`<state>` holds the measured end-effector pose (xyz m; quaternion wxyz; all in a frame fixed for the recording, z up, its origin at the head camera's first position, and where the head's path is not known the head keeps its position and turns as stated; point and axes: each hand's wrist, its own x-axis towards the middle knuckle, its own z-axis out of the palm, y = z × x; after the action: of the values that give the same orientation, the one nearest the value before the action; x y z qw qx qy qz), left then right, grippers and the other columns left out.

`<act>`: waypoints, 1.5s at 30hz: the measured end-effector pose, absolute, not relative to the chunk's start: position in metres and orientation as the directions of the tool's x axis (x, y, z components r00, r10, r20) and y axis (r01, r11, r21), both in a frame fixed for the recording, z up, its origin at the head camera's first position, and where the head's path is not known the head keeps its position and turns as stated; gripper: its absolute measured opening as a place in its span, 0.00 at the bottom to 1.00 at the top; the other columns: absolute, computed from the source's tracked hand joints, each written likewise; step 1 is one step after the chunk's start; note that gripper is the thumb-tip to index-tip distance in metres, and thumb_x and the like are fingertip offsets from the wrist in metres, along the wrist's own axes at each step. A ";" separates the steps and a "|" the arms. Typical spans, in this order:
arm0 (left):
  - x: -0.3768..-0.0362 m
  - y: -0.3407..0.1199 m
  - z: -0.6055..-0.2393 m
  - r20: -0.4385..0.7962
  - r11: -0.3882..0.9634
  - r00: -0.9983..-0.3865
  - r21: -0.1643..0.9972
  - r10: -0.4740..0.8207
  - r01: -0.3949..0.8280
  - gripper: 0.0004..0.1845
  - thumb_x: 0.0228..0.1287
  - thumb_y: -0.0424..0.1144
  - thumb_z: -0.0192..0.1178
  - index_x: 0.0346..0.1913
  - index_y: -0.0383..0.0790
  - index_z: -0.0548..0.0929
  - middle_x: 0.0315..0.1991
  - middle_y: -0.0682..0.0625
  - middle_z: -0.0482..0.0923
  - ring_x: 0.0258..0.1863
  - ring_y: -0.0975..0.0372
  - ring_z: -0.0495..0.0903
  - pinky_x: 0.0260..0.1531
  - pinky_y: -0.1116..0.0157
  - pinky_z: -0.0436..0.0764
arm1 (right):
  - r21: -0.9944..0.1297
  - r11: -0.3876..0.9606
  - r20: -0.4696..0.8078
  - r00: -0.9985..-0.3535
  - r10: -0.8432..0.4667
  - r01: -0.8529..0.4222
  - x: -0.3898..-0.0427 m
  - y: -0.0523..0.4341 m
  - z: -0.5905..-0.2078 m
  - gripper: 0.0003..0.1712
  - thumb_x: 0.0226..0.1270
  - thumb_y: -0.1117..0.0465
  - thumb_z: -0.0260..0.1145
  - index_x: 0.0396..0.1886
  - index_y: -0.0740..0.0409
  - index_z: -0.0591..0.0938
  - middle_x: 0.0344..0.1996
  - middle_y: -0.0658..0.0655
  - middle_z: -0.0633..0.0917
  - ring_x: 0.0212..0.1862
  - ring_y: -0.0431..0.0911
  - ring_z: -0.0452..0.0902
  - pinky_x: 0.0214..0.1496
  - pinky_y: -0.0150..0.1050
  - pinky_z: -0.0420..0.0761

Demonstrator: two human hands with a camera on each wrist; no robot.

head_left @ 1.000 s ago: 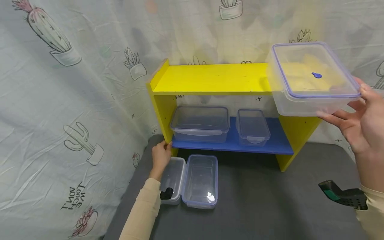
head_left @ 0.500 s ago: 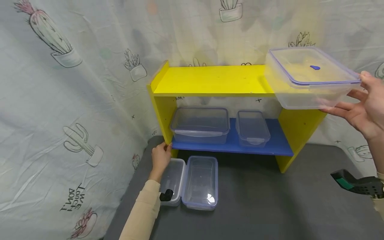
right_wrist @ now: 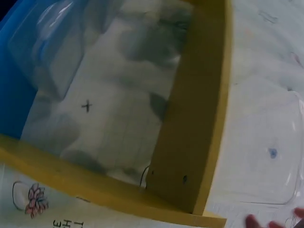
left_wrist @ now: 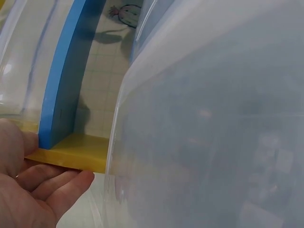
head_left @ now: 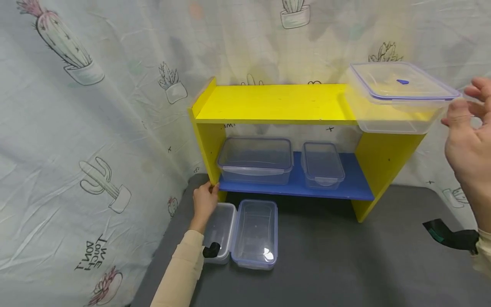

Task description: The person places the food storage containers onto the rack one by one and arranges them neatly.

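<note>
Clear lidded container (head_left: 399,98) rests on yellow shelf (head_left: 272,102).

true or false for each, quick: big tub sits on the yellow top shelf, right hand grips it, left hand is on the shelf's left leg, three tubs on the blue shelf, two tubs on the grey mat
1. The large lidded tub sits on the yellow top shelf: true, at its right end.
2. The right hand grips it: false, the hand is apart from it, holding nothing.
3. The left hand is on the shelf's left leg: true.
4. Three tubs on the blue shelf: false, two.
5. Two tubs on the grey mat: true, side by side.
</note>
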<state>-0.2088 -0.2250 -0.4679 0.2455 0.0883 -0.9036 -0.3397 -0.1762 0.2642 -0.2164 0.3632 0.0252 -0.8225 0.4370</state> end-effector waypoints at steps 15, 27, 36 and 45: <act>-0.208 -0.224 -0.468 0.389 0.763 -0.859 0.646 -0.332 -0.002 0.14 0.69 0.43 0.60 0.30 0.37 0.84 0.18 0.45 0.79 0.14 0.58 0.71 0.18 0.64 0.68 | -0.162 0.838 0.939 -0.342 -0.032 -0.522 -0.186 0.252 -0.224 0.35 0.68 0.36 0.57 0.53 0.64 0.83 0.59 0.69 0.79 0.62 0.65 0.73 0.70 0.48 0.68; -0.208 -0.226 -0.470 0.396 0.768 -0.859 0.641 -0.325 0.005 0.13 0.69 0.43 0.60 0.31 0.37 0.84 0.18 0.45 0.79 0.14 0.59 0.71 0.19 0.64 0.68 | -0.100 0.877 0.910 -0.399 -0.110 -0.470 -0.208 0.254 -0.229 0.26 0.74 0.47 0.56 0.62 0.57 0.77 0.64 0.66 0.74 0.66 0.62 0.70 0.65 0.51 0.72; -0.209 -0.226 -0.471 0.389 0.767 -0.858 0.642 -0.336 -0.009 0.13 0.69 0.44 0.60 0.31 0.38 0.85 0.18 0.46 0.79 0.14 0.59 0.71 0.19 0.64 0.68 | -0.122 0.878 0.905 -0.415 -0.093 -0.464 -0.219 0.251 -0.232 0.25 0.68 0.62 0.64 0.65 0.54 0.76 0.66 0.65 0.73 0.64 0.62 0.71 0.62 0.54 0.74; -0.209 -0.225 -0.469 0.413 0.770 -0.852 0.637 -0.323 0.017 0.13 0.68 0.42 0.60 0.31 0.36 0.85 0.18 0.44 0.79 0.15 0.59 0.71 0.18 0.65 0.68 | -0.136 0.870 0.907 -0.413 -0.083 -0.473 -0.229 0.250 -0.232 0.25 0.69 0.61 0.63 0.65 0.55 0.75 0.67 0.65 0.72 0.69 0.60 0.67 0.70 0.50 0.67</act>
<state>-0.2089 -0.2250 -0.4695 0.2588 0.0846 -0.9045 -0.3281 -0.2287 0.2501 -0.2322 0.5143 0.1698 -0.8190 0.1897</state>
